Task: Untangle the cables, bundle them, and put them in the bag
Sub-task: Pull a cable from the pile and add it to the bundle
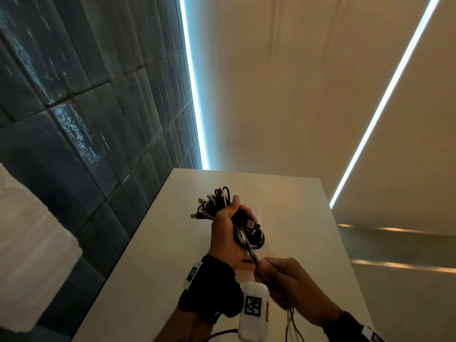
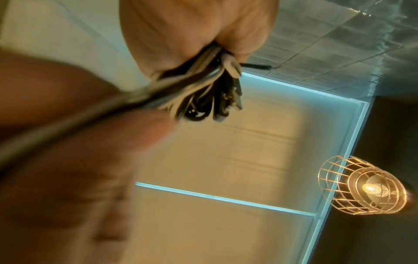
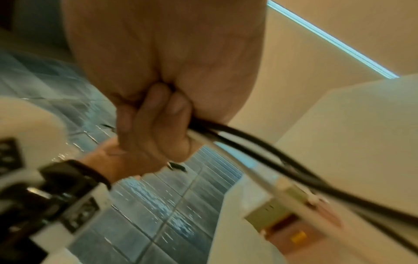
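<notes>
A tangle of black and white cables (image 1: 217, 204) is held up over the white table (image 1: 301, 243). My left hand (image 1: 228, 230) grips the bundle (image 2: 203, 92) in a fist, with loops and plugs sticking out above and below it. A few strands (image 1: 251, 253) run from the bundle down to my right hand (image 1: 281, 275), which grips them near the table's front; the loose ends (image 1: 291, 322) hang below it. In the right wrist view, the fingers (image 3: 158, 116) curl round black and white strands (image 3: 260, 155). A clear flat bag (image 1: 257, 213) lies on the table under the hands, partly hidden.
A dark blue tiled wall (image 1: 74, 119) runs along the table's left side. The white wrist camera (image 1: 254, 309) sits on my left forearm. A wire-cage pendant lamp (image 2: 366, 187) hangs overhead. Bare tabletop lies to the right of the hands.
</notes>
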Available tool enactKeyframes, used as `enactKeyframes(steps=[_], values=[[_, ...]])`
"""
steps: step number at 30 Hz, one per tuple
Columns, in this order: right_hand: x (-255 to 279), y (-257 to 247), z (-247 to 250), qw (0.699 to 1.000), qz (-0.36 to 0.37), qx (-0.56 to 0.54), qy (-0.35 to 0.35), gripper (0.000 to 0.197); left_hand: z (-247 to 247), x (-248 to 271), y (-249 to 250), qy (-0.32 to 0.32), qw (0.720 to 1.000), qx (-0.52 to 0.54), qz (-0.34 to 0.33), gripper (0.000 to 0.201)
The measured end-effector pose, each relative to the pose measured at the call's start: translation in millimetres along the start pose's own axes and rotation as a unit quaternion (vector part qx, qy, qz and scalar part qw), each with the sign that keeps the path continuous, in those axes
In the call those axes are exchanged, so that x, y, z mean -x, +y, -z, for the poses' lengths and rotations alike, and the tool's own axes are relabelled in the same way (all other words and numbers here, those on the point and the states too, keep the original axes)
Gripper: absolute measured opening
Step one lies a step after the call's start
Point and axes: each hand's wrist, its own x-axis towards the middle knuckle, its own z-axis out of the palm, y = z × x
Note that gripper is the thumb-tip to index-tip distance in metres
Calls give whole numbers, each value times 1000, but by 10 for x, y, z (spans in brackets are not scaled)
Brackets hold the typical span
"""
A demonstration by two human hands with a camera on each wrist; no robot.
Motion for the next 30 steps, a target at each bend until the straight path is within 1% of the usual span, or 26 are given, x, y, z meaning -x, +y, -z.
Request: enactKeyframes(steps=[3, 5, 6, 8, 11, 13, 15, 17, 19, 20, 22, 23, 25, 28, 30], values=[[16, 222, 103, 997, -68, 0, -42, 41, -19, 59, 67, -41, 998, 26, 38, 33], [28, 334, 212, 991, -118, 24, -67, 47, -7, 77, 112, -69, 996, 35, 43, 32], [43, 368, 283, 987, -140, 35, -71, 49, 4, 94, 132, -88, 994, 38, 55, 30], [62, 384, 451, 982, -165, 77, -55, 47, 45, 137, 111, -116, 989, 14, 95, 26], [21, 227, 667, 969, -145, 197, -27, 40, 130, 198, 9, -141, 974, -80, 160, 24], [-26, 32, 774, 967, -128, 219, -22, 34, 158, 234, -50, -162, 956, -172, 173, 32], [-75, -199, 839, 968, -100, 223, -56, 26, 155, 261, -84, -189, 940, -219, 180, 43], [-128, -415, 845, 957, -69, 266, -91, 18, 121, 297, -86, -238, 924, -231, 189, 43], [-198, -576, 819, 942, -30, 322, -89, 18, 84, 316, -73, -280, 912, -237, 184, 38], [-234, -648, 802, 934, -8, 351, -72, 19, 64, 322, -64, -283, 913, -238, 173, 36], [-298, -780, 784, 916, 34, 399, -29, 16, 36, 322, -57, -268, 927, -220, 144, 28], [-321, -843, 783, 912, 49, 408, -11, 17, 26, 328, -51, -259, 935, -202, 137, 25], [-353, -960, 781, 908, 72, 412, 2, 22, 15, 349, -27, -265, 937, -172, 147, 19], [-394, -1052, 787, 899, 75, 431, -32, 24, 8, 376, 47, -310, 914, -197, 171, 7], [-406, -1106, 858, 905, 63, 419, -27, 26, 43, 369, 94, -335, 899, -225, 169, 9]])
